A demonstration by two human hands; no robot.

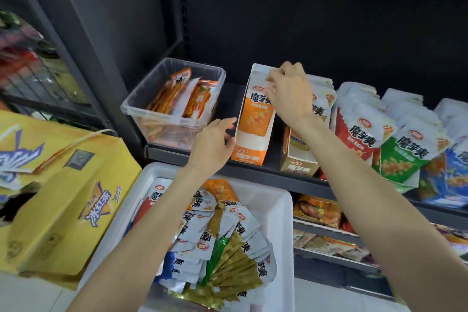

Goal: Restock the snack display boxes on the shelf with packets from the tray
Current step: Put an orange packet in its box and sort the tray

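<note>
Dark shelf [291,177] carries the display boxes; white tray [278,210] sits below its front edge, heaped with white, orange and green-gold packets [228,240]. Orange-and-white display box [253,121] stands on the shelf, slightly tilted. Left hand [215,142] fingers lie against its left wall. Right hand [288,91] pinches a packet top at the box's opening; packet mostly hidden. Neighbouring box [300,159] partly covered by right forearm.

"魔芋爽" on orange display box [255,111] and red packet [359,132].
</note>
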